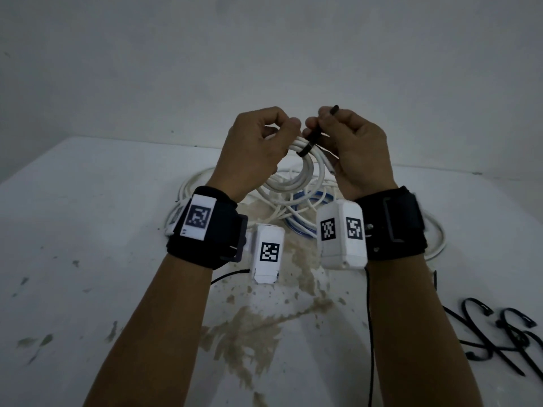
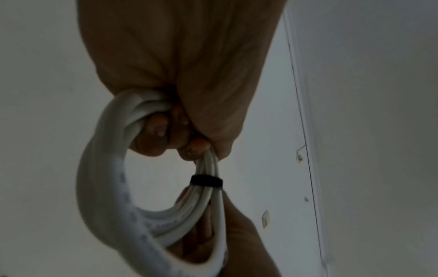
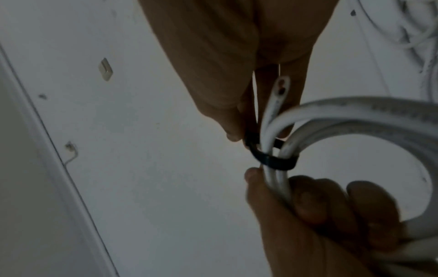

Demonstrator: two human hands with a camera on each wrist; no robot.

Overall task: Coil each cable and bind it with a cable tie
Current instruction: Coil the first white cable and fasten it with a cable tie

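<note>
Coiled cable (image 1: 296, 174), seemingly tied, held well above table edge (image 1: 117, 141).

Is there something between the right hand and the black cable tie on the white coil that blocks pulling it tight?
Nothing visible does. The right hand already pinches the black cable tie, which loops the white coil held by the left hand.

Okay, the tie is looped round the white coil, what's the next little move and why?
Probably pull the tail through further with the right hand while the left hand holds the white coil steady. The black cable tie already rings the strands, but a gap shows inside its loop in the right wrist view, so it looks not yet snug.
</note>
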